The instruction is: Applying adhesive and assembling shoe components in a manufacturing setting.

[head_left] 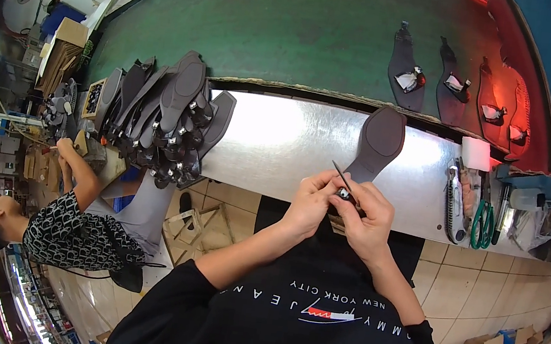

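A dark brown sandal (381, 141) points away from me, its wide end over the metal ledge and its narrow end at my fingers. My left hand (308, 205) is closed in a pinch at the near end of the sandal. From the other side my right hand (369, 220) grips the same end, thumb and fingers bent round it. A small shiny piece (343, 193) shows between the thumbs. Above the fingertips sticks up a thin dark strip (339, 172); whether it is strap or tool I cannot tell.
Stacked sandals (175, 113) lie left on the metal ledge (272, 144). Beyond runs a green belt (274, 26), several sandals (409, 78) at its right under red light. A utility knife (454, 202) and green-handled scissors (483, 224) lie right. A co-worker (76, 229) works at far left.
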Demonstrator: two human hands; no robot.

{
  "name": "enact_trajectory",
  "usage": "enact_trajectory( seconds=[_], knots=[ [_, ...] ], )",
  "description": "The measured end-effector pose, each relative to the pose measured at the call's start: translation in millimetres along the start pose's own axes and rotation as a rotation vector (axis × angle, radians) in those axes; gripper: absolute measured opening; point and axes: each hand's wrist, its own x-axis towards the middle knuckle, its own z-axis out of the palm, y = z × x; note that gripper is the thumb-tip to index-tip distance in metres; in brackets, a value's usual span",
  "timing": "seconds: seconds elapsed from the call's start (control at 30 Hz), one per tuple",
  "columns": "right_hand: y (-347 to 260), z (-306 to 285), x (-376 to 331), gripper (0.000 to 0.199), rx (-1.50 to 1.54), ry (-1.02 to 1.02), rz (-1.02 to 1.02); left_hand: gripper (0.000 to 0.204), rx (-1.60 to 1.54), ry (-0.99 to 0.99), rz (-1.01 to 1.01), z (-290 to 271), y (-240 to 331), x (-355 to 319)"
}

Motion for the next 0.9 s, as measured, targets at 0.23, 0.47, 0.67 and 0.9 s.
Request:
enact_trajectory(
  seconds=[0.23, 0.47, 0.67, 0.9],
  knots=[
    [0.0, 4.0, 6.1, 0.049, 0.105, 0.084, -0.015, 0.023, -0.011, -0.005, 0.094, 3.4, 11.7, 6.9],
    [17.8, -36.6, 14.5, 0.033, -0.312, 0.185, 0.071, 0.024, 0.204, 0.105, 0.420, -45.4, 82.7, 1.8],
    [39.9, -98.5, 16.6, 0.031, -0.606, 0.204, -0.043, 0.030, 0.522, 0.670, 0.923, -144.7, 221.4, -33.4],
    [35.9, -120.0, 21.5, 0.027, -0.927, 0.225, -0.066, 0.043, 1.095, 1.243, 0.984, -246.8, 305.6, -75.2]
  ],
)
